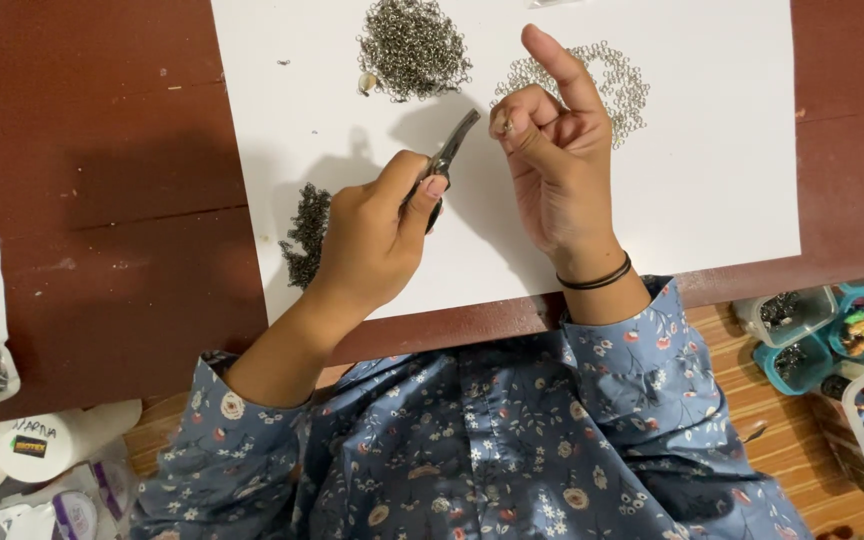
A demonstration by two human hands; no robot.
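Jewellery work over a white paper sheet [712, 150] on the dark red wooden table [102, 150].
Left hand [372, 240] grasps dark metal pliers [447, 160]; right hand [552, 150] pinches a tiny metal ring [508, 127] near the sheet's centre.

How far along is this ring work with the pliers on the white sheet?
Done: little shows; a small dark clump lies by the left hand, and I cannot tell whether it is linked. In hand: the left hand grips pliers; the right hand pinches a small metal piece. Left: the dark ring pile and pale ring pile look loose on the white sheet.
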